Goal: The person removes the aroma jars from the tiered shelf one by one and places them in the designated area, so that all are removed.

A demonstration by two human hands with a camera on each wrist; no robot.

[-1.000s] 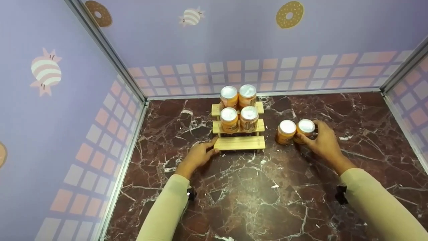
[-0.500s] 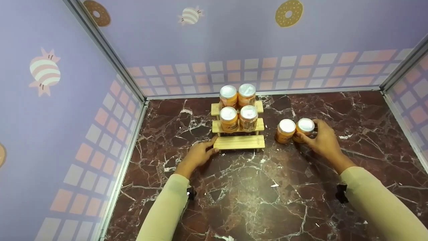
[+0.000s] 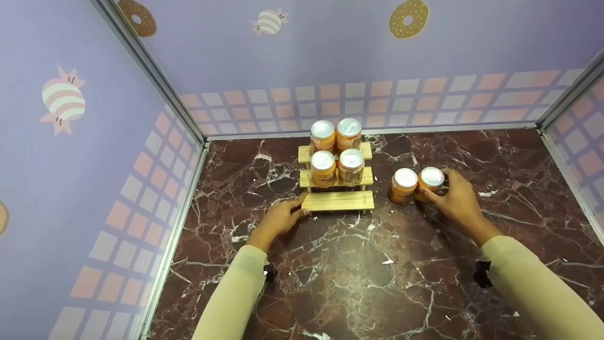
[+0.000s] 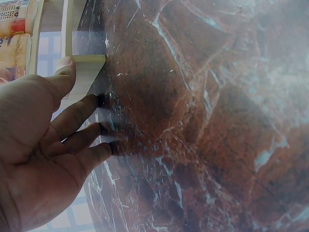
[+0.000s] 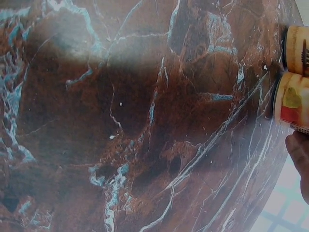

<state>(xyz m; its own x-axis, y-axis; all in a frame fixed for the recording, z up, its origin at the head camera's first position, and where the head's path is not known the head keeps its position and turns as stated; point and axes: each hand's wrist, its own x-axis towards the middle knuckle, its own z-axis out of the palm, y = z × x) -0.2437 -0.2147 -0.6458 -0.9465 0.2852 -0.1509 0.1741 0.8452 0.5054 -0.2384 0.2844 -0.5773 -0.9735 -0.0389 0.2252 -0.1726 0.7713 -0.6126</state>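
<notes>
A three-step wooden stand (image 3: 338, 201) bears several orange cans with whitish tops, two on the top step and two on the middle step (image 3: 323, 168). My left hand (image 3: 278, 218) holds the left end of the lowest step between thumb and fingers; in the left wrist view its thumb (image 4: 65, 75) lies against the stand. To the right, two more orange cans stand upright side by side on the table. Around the right-hand can (image 3: 432, 177) my right hand (image 3: 455, 198) has its thumb and fingers, while the other can (image 3: 404, 185) touches it on the left.
The table (image 3: 349, 274) has a dark red marble pattern. A purple back wall (image 3: 330, 56) rises close behind the stand, a left wall (image 3: 118, 141) stands beyond my left arm, and another wall (image 3: 583, 118) is at the right.
</notes>
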